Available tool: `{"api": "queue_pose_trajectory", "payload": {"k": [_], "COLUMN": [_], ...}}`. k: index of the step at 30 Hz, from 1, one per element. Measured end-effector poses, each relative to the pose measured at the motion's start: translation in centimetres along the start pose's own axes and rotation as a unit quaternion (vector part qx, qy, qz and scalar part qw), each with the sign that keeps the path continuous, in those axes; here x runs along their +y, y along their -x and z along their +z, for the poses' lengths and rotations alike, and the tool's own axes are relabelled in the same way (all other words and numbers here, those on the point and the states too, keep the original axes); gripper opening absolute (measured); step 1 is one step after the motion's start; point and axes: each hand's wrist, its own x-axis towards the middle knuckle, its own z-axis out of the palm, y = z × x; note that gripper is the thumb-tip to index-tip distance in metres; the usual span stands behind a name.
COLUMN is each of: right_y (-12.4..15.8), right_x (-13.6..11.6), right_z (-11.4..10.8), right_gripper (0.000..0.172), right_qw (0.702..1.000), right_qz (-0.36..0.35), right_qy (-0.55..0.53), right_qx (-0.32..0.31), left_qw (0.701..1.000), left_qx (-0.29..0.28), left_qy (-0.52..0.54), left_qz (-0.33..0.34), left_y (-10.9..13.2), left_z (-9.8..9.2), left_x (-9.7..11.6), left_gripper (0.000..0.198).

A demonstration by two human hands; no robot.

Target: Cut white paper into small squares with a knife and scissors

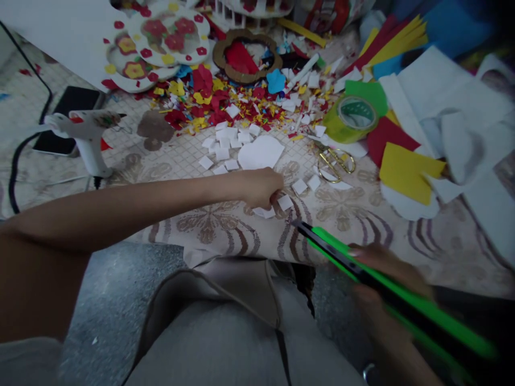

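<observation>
My left hand [259, 187] reaches across the patterned cloth [209, 220] with its fingers curled down onto small white foam squares [265, 212]. My right hand [386, 279] grips a green and black utility knife [362, 257], its tip pointing up-left toward those squares. More white squares [225, 142] and a white heart-like foam shape [260, 151] lie just beyond the left hand.
A white glue gun [86, 134] stands at the left beside a black phone [68, 115]. Gold scissors [333, 161], a tape roll [354, 115], coloured foam sheets [404, 171], red and yellow scraps [209, 99] and flowered white cutouts [161, 37] lie farther back.
</observation>
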Motion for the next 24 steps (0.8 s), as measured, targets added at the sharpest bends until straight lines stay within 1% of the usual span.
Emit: {"api": "queue_pose_trajectory", "payload": {"k": [1,2,4,5,8,9,11,13,15,17,19,20,24], "right_y": [0.1,0.1,0.1,0.2,0.7,1.0,1.4,1.5,1.4,1.2,1.1,1.1,1.5], "right_x": [0.0,0.0,0.3,0.5,1.1,1.3,1.4,1.2,0.9,0.6,0.5,0.5,0.7], "right_z": [1.0,2.1,3.9,4.6,6.2,6.6,7.3,8.0,8.4,8.7,8.8,8.9,9.3], "right_gripper": [0.022,0.020,0.023,0.026,0.035,0.037,0.034,0.021,0.011,0.015,0.018,0.019,0.013], "right_qw": [0.999,0.998,0.997,0.996,0.987,0.986,0.987,0.992,0.996,0.998,0.997,0.997,0.999], "right_qz": [-0.041,-0.052,-0.061,-0.077,-0.159,-0.164,-0.156,-0.121,-0.075,-0.041,-0.030,-0.029,-0.019], "right_qy": [-0.026,-0.038,-0.043,-0.040,-0.002,0.016,0.041,0.044,0.034,0.021,0.017,0.016,0.015], "right_qx": [0.000,-0.019,-0.024,-0.025,-0.026,-0.027,-0.018,-0.011,-0.023,-0.045,-0.066,-0.068,-0.043], "left_qw": [1.000,1.000,1.000,1.000,0.999,0.999,0.999,0.999,0.999,0.999,0.999,0.999,0.999], "left_qx": [-0.006,-0.011,-0.021,-0.027,-0.038,-0.039,-0.039,-0.040,-0.040,-0.041,-0.039,-0.037,-0.038], "left_qy": [0.004,0.006,0.005,0.003,-0.001,-0.003,-0.012,-0.022,-0.025,-0.024,-0.027,-0.029,-0.025], "left_qz": [-0.006,-0.010,-0.013,-0.013,-0.018,-0.020,-0.024,-0.024,-0.024,-0.026,-0.025,-0.025,-0.025], "left_y": [-0.1,-0.2,-0.5,-0.6,-0.9,-1.0,-1.0,-0.9,-0.7,-0.6,-0.6,-0.6,-0.8], "left_z": [-0.1,-0.2,-0.4,-0.5,-0.7,-0.7,-0.7,-0.7,-0.7,-0.7,-0.7,-0.7,-0.6], "left_x": [0.0,0.1,0.1,0.2,0.3,0.4,0.5,0.6,0.7,0.7,0.7,0.7,0.7], "left_gripper": [0.014,0.014,0.013,0.013,0.012,0.012,0.012,0.012,0.012,0.013,0.013,0.012,0.007]}}
